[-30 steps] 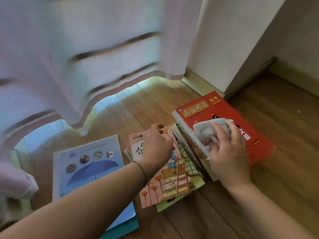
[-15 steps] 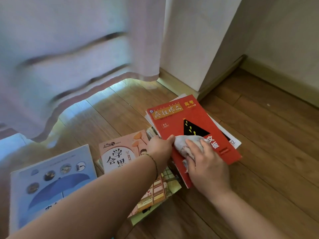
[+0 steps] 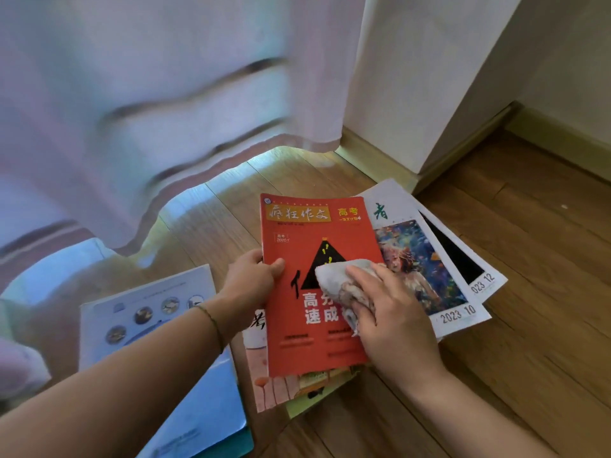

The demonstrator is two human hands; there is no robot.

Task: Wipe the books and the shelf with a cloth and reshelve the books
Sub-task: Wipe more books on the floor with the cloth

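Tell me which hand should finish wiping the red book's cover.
Right. The right hand already presses the cloth onto the red book, while the left hand has its grip on the book's left edge.

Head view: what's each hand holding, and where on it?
Left hand grips the red book at its left edge, thumb on the cover. Right hand holds the bunched cloth, pressing it on the cover.
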